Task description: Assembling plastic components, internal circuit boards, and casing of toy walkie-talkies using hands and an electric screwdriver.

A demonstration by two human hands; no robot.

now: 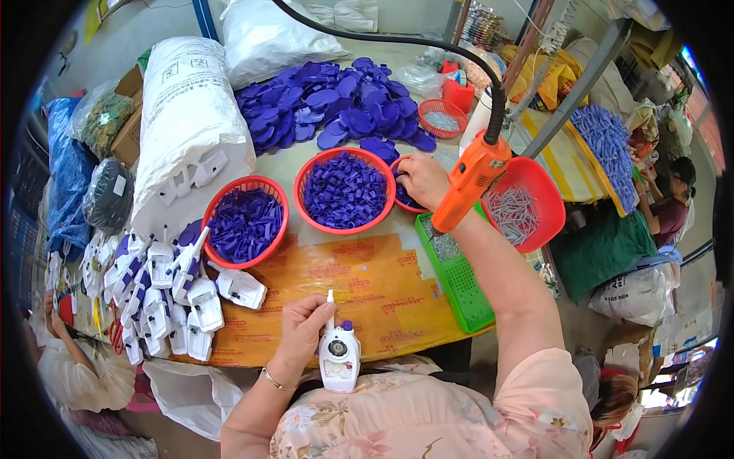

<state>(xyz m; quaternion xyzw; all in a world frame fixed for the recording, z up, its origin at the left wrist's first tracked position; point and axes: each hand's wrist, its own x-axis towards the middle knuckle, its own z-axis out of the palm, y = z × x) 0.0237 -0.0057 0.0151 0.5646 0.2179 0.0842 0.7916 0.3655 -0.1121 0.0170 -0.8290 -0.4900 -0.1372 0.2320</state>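
My left hand (304, 325) is closed on a white plastic walkie-talkie-shaped housing (340, 359), pinching it by its antenna. The housing stands upright against my body at the table's near edge, with a small purple knob on top and a dark round part inside. Further off, my right hand (423, 181) dips into a small red basket (397, 197) of small purple parts. Its fingers are curled; the fingertips are hidden among the parts, so what they grip cannot be seen. An orange electric screwdriver (472, 182) hangs directly beside that wrist.
Red baskets (287, 222) (300, 195) hold purple parts. A green tray (468, 294) and a red bowl (552, 203) hold small metal pieces. White housings (205, 306) pile up at left. Purple discs (336, 99) and a white sack (180, 99) lie behind. Another person (673, 199) sits at right.
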